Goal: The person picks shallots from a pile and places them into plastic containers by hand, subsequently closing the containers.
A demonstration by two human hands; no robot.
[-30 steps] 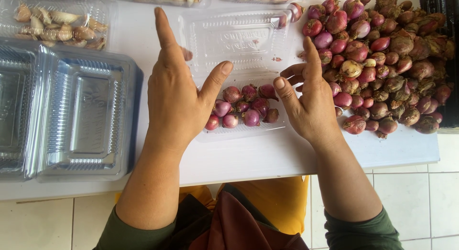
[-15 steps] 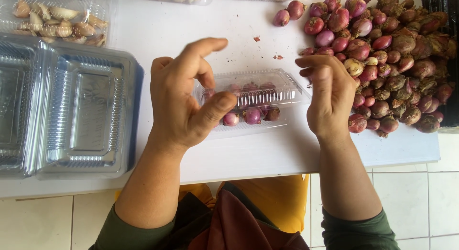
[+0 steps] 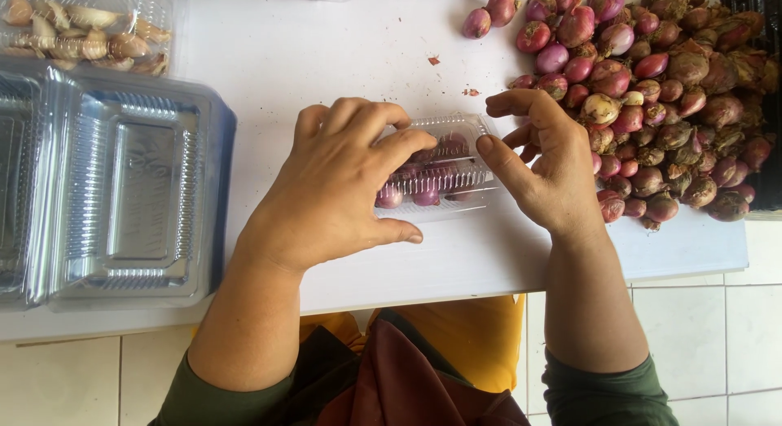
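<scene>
Clear plastic box (image 3: 444, 169) with small red shallots inside, lid down, at the centre of the frame on the white worktop (image 3: 326, 51). Left hand (image 3: 342, 182) clasped over its left part, fingers on the lid, thumb along the near edge. Right hand (image 3: 546, 161) closed on its right end. Loose shallot heap (image 3: 660, 92) at upper right, touching the right hand. Stack of empty clear boxes (image 3: 122, 190) at left; box of garlic cloves (image 3: 81, 27) at upper left.
</scene>
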